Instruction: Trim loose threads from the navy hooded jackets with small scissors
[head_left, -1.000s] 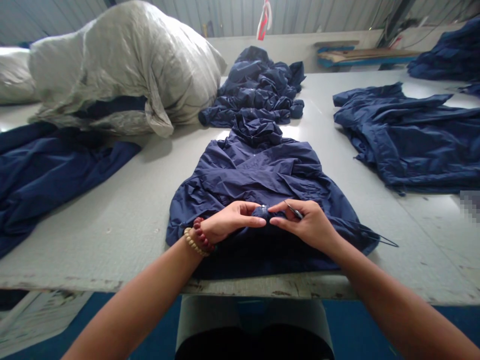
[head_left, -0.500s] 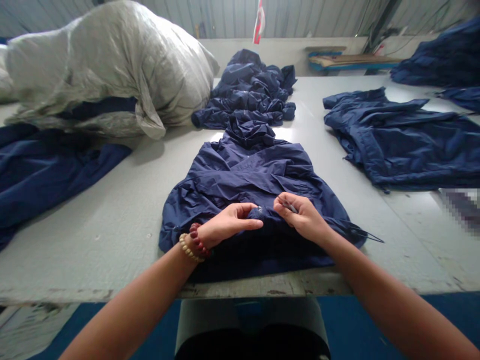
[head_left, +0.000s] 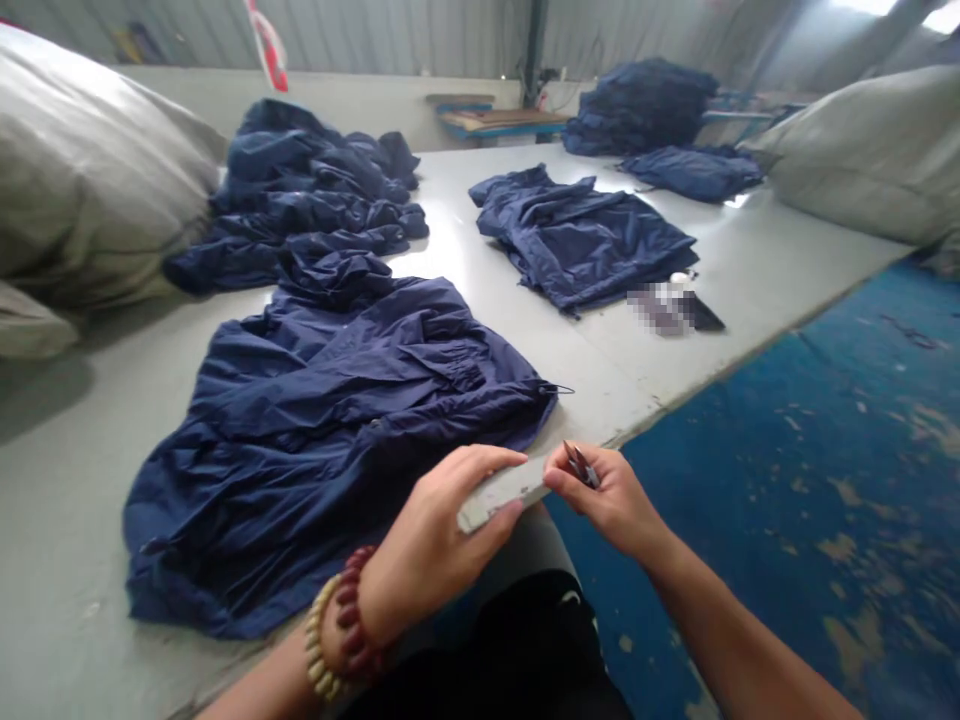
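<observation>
My left hand (head_left: pixel 427 530), with two beaded bracelets (head_left: pixel 341 625) at the wrist, is over the table's front edge. Its thumb and fingers are apart, and the pale, chipped table edge (head_left: pixel 501 492) shows between them; I cannot tell whether they touch it. Closed in my right hand (head_left: pixel 607 500) is a small pair of thread snips (head_left: pixel 581 468), two pointed blades sticking up past the fingers. Just beyond my left hand a navy hooded jacket (head_left: pixel 337 410) lies spread on the table, a cord loop sticking out at its right corner.
More navy garments lie in a heap (head_left: pixel 315 190) behind the jacket and in a flat pile (head_left: pixel 585 240) to the right. A tall navy stack (head_left: pixel 637 110) stands farther back. Large pale covered bundles (head_left: pixel 90 180) flank the table. Blue worn floor (head_left: pixel 825 480) lies at right.
The view has turned right. My left hand has let go of the jacket's navy fabric and both hands have moved off it toward the table edge. The snips stay in my right hand.
</observation>
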